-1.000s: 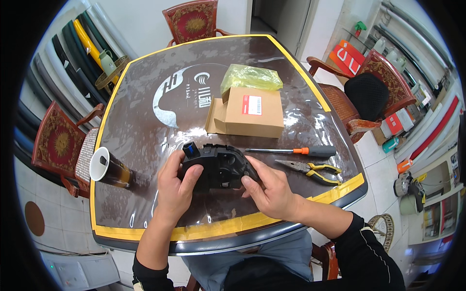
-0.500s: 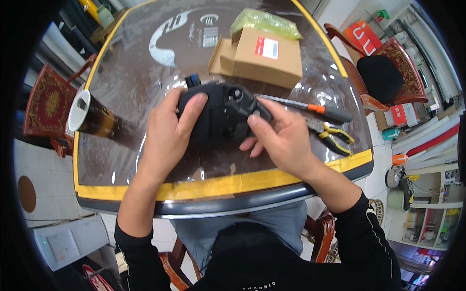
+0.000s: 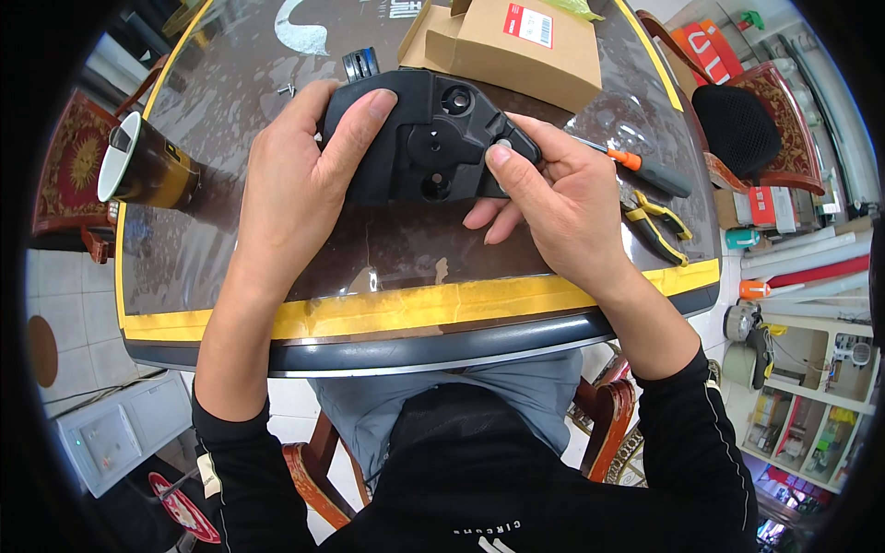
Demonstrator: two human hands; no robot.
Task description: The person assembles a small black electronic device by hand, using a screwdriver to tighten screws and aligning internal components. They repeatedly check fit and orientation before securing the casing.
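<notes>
1. The person sat at the table (image 3: 406,309) with both bare hands on a black plastic housing (image 3: 433,147), which lay on the glossy brown top near the middle, just in front of a cardboard box (image 3: 516,46).
2. The left hand (image 3: 295,184) was spread wide and curled over the housing's left end — fingers draped across the upper edge and face, thumb out of sight beneath, so it held the part down rather than pinching it.
3. The right hand (image 3: 562,198) was half closed at the housing's right end; its forefinger and thumb met at a small pale, round piece (image 3: 503,145), perhaps a screw head or plug, though it was too small to tell which. The other fingers were tucked under the rim.
4. From its look, the housing seemed a stiff moulded shell — light for its bulk, rigid enough to take a firm squeeze, with round bosses and holes in the face.
5. I judged its smooth matt skin could slide on the shiny top, so the broad ends, where both hands sat, looked the safest places to grip; the thin tabs and bosses might crack if levered.
6. To the right lay a screwdriver (image 3: 650,170) with an orange collar, and pliers (image 3: 656,226) with yellow and black handles, both just beyond the right hand and not touching it.
7. A dark cup (image 3: 147,168) with a white inside stood well apart on the left; a small screw (image 3: 286,89) lay loose near the housing's far left corner.
</notes>
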